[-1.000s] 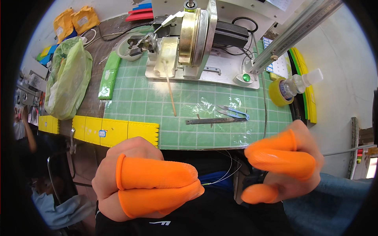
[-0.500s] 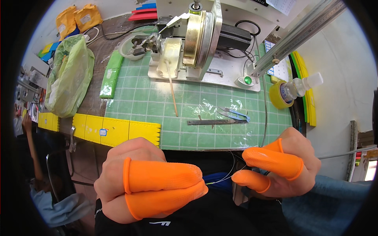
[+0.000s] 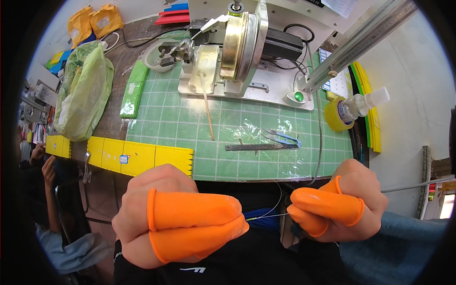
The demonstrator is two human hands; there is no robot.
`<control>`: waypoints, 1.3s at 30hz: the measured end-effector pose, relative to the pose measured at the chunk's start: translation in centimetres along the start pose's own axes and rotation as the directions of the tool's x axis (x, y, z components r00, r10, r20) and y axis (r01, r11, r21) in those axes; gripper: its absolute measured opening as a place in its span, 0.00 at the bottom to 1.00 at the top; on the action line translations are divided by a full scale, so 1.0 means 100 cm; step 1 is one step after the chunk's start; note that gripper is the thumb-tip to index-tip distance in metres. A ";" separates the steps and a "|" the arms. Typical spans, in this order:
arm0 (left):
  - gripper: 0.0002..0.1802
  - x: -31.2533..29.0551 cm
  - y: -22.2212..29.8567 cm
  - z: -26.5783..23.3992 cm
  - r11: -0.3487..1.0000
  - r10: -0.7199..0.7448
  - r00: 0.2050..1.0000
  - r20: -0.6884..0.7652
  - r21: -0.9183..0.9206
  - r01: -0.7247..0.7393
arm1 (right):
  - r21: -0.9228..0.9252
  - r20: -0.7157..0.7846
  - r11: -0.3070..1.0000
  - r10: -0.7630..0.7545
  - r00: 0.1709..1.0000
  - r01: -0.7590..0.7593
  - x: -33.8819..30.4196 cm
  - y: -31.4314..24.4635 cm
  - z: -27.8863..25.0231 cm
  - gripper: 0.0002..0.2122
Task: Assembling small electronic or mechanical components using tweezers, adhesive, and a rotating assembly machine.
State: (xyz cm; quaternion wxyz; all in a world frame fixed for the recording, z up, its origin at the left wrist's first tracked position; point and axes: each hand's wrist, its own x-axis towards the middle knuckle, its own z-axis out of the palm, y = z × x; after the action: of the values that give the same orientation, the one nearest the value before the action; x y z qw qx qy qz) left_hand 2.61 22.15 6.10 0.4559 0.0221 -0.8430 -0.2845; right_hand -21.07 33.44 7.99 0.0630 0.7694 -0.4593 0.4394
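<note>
My left hand (image 3: 175, 218) wears orange finger cots on thumb and forefinger, pinched together on a thin pale thread (image 3: 268, 216). A short yellow-green bit of it shows at those fingertips. My right hand (image 3: 339, 204), also in orange finger cots, pinches the same thread a short way to the right, so it runs nearly straight between the two hands. Both hands hover just in front of the table edge, above my dark clothing. Another strand curves up behind the thread. Whatever lies inside the left pinch is hidden.
On the green gridded mat (image 3: 185, 156) lie blue thread snips (image 3: 287, 139), a dark metal strip (image 3: 259, 147) and a thin wooden stick (image 3: 208, 114). A machine with a brass-coloured wheel (image 3: 232, 47) stands behind. Yellow strips (image 3: 137, 156) line the left edge. Another person's hand (image 3: 49, 171) shows far left.
My right thumb and forefinger, parted before, have closed on the thread. The thread between my hands is straighter now. My left hand has hardly moved. The other person's hands have shifted.
</note>
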 end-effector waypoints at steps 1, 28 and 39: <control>0.19 0.002 0.005 -0.004 0.999 0.004 0.999 0.044 0.031 -0.005 | 0.012 -0.006 1.000 -0.007 1.000 0.008 0.002 -0.003 0.000 0.14; 0.09 -0.011 -0.038 -0.020 0.036 -0.482 0.860 0.168 -0.977 0.211 | 0.153 -0.116 0.987 0.073 0.991 -0.055 -0.002 -0.014 0.025 0.11; 0.10 -0.005 -0.007 -0.085 0.266 -0.625 0.776 -0.091 -0.959 0.102 | 0.291 0.137 0.936 0.165 0.977 -0.199 0.013 -0.045 0.012 0.11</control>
State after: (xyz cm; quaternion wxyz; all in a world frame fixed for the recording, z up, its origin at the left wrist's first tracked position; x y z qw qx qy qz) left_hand 9.35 17.75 8.96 0.4888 0.0310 -0.3701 -0.7894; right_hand -16.66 34.62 9.60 -0.1225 0.7470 -0.4586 0.4654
